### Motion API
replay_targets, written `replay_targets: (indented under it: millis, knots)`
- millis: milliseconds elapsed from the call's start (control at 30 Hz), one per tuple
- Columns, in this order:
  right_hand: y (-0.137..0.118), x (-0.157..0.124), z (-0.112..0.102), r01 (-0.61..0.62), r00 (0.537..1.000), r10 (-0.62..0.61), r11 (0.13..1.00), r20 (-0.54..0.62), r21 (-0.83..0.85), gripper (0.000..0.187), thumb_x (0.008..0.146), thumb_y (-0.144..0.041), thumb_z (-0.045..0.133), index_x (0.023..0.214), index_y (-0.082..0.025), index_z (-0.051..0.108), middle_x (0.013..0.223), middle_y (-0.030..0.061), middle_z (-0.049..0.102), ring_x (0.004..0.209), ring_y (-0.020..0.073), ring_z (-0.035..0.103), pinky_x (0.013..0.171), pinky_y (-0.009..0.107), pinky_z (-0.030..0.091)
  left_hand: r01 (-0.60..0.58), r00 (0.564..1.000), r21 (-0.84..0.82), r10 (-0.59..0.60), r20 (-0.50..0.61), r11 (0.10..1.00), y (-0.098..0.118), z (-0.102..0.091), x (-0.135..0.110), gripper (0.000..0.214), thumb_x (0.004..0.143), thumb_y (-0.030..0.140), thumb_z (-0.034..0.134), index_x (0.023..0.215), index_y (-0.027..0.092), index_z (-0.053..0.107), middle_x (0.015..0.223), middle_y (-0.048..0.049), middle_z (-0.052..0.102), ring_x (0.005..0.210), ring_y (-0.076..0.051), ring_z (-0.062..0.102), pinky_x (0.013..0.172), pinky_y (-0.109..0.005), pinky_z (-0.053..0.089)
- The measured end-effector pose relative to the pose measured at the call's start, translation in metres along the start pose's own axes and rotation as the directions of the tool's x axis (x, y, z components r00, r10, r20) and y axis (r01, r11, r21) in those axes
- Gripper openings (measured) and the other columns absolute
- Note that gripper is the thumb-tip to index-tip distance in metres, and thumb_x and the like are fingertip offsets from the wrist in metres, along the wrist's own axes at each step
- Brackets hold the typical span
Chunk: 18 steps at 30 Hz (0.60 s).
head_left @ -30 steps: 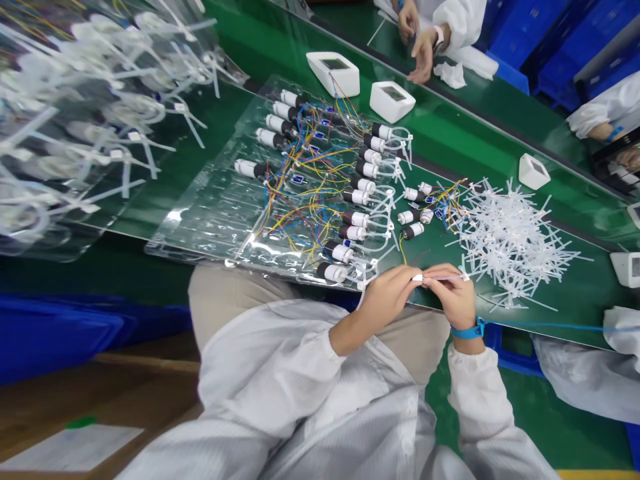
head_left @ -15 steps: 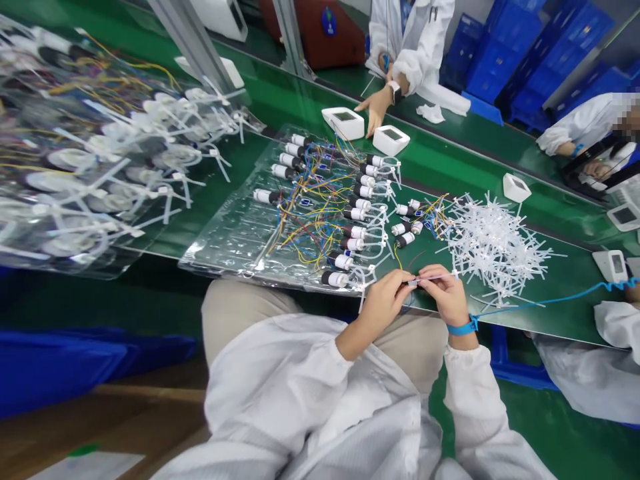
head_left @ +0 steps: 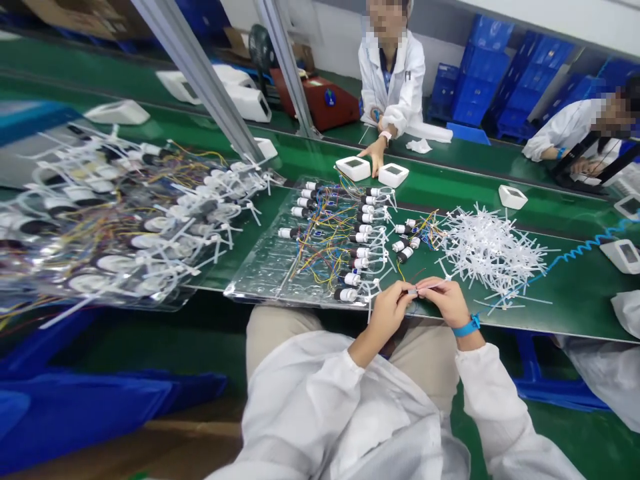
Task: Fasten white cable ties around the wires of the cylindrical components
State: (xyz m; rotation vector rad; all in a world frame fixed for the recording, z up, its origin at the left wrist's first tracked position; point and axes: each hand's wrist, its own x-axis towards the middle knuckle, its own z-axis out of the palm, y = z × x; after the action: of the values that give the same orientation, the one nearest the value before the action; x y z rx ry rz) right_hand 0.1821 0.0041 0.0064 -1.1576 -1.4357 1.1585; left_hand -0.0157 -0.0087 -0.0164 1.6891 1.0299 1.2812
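Both hands meet at the bench's near edge. My left hand pinches a small wired part, mostly covered by the fingertips; thin yellow and red wires stick out behind it. Closed beside it, my right hand grips a white cable tie whose end meets the small part. A blue wrist strap circles the right wrist. Just beyond lie several loose black-and-white cylinders with coloured wires. To the right spreads a heap of white cable ties.
Left of my hands, a clear plastic tray holds rows of wired cylinders with cable ties. Further left are more filled trays. White devices with screens stand along the green belt. Across it, a co-worker's hand reaches out. A coiled blue cord crosses at right.
The view has tilted up and shifted left, so more of the co-worker opposite and the left-hand trays shows. My hands keep nearly the same pinch on the small part and cable tie.
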Motion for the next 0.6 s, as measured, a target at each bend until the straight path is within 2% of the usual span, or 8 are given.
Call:
replay_targets:
  millis: [100,233,400,500,600]
  knots:
    - [0.003,0.001,-0.001,0.006,1.0,-0.006,1.0,0.018,0.012,0.016,0.087,-0.042,0.091,0.087,-0.026,0.09,0.098,0.0085,0.087,0.098,0.0292,0.08,0.101,0.046,0.062,0.001,1.0,-0.002,-0.001,0.004,1.0,-0.002,-0.001,0.0,0.012,0.107,0.029,0.064,0.104,0.021,0.073,0.079,0.0011,0.071,0.067,-0.015,0.066,0.068,-0.026,0.052]
    - [0.01,-0.002,-0.002,0.019,0.999,-0.022,0.996,0.036,0.084,0.017,0.085,-0.041,0.092,0.09,-0.026,0.09,0.103,0.0083,0.088,0.103,0.029,0.08,0.105,0.046,0.061,-0.02,0.999,0.001,0.02,0.025,1.0,0.0,-0.002,-0.001,0.012,0.106,0.029,0.064,0.104,0.021,0.073,0.092,-0.0023,0.075,0.072,-0.015,0.068,0.072,-0.027,0.055]
    - [0.016,-0.008,0.001,0.069,0.998,-0.064,0.977,-0.028,0.2,0.02,0.086,-0.042,0.092,0.094,-0.024,0.09,0.109,0.0091,0.087,0.108,0.0287,0.079,0.109,0.048,0.059,-0.025,1.0,0.051,0.025,0.01,0.998,0.005,0.0,-0.002,0.014,0.102,0.031,0.073,0.111,0.021,0.074,0.103,-0.0058,0.078,0.09,-0.019,0.074,0.084,-0.032,0.06]
    - [0.018,-0.009,0.002,0.099,0.995,-0.091,0.97,-0.044,0.221,0.017,0.086,-0.038,0.091,0.095,-0.024,0.089,0.108,0.0087,0.086,0.108,0.0279,0.079,0.108,0.047,0.059,0.003,1.0,0.048,-0.003,-0.01,0.999,0.007,0.001,-0.002,0.026,0.097,0.036,0.08,0.115,0.02,0.073,0.104,-0.0064,0.078,0.088,-0.019,0.074,0.081,-0.032,0.061]
    - [0.019,-0.009,0.004,0.096,0.995,-0.089,0.965,-0.04,0.244,0.017,0.084,-0.036,0.091,0.093,-0.022,0.089,0.106,0.0084,0.086,0.107,0.0272,0.079,0.104,0.044,0.06,0.024,1.0,0.065,-0.023,-0.015,0.998,0.008,0.003,-0.002,0.024,0.098,0.037,0.078,0.113,0.02,0.073,0.103,-0.0065,0.078,0.088,-0.019,0.074,0.082,-0.032,0.061]
